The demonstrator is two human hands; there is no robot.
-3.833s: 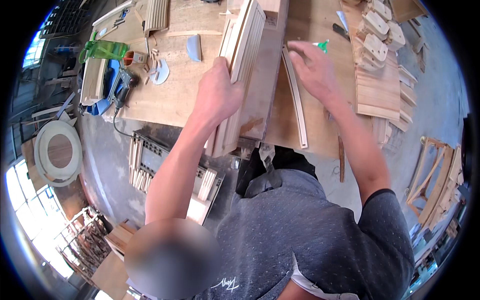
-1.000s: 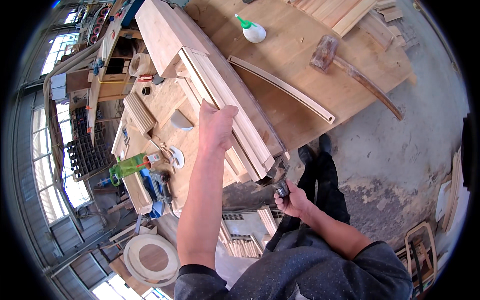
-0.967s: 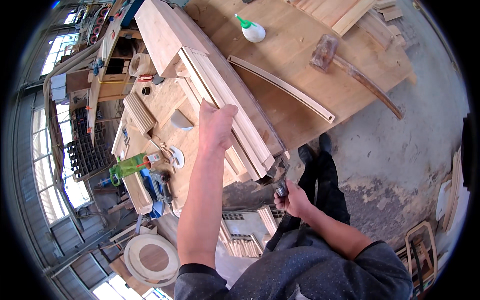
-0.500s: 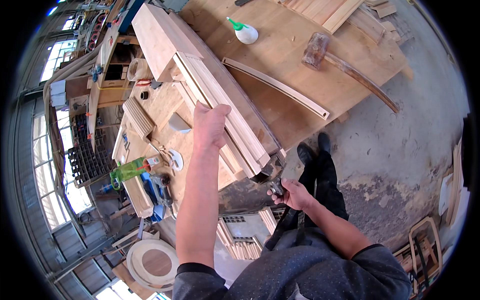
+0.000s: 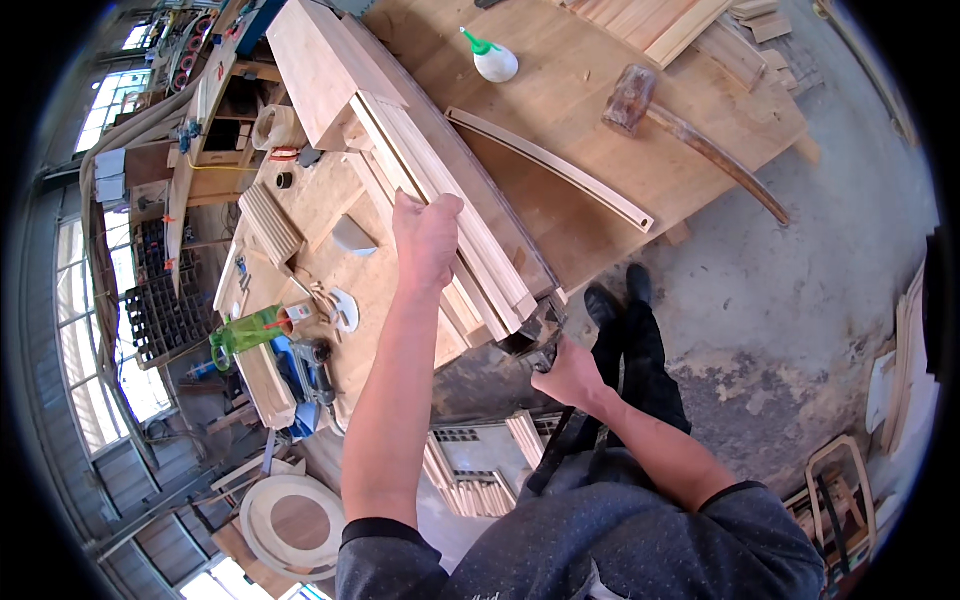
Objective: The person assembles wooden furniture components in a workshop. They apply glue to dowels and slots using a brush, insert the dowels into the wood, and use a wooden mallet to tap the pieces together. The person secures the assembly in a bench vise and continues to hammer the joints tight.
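Observation:
My left hand (image 5: 428,240) is closed around the edge of a long pale wooden piece with grooved sides (image 5: 485,265), its thumb and knuckles on top. The piece runs diagonally away from me, with a wider wooden block (image 5: 325,85) at its far end. At the near end, my right hand (image 5: 572,378) grips a small dark metal piece (image 5: 543,358), partly covered by the fingers. It is against or very close to the dark metal fitting (image 5: 546,316) beneath the wood's end; actual contact is unclear.
On the right bench lie a wooden mallet (image 5: 629,100), a white glue bottle with a green top (image 5: 496,64) and a thin wooden strip (image 5: 555,170). The left worktop bears a green bottle (image 5: 243,334), a power drill (image 5: 318,368) and a ribbed wooden piece (image 5: 270,226).
My right hand has moved slightly left and up, bringing the dark metal piece to the fitting at the wood's near end. My left hand keeps its grip.

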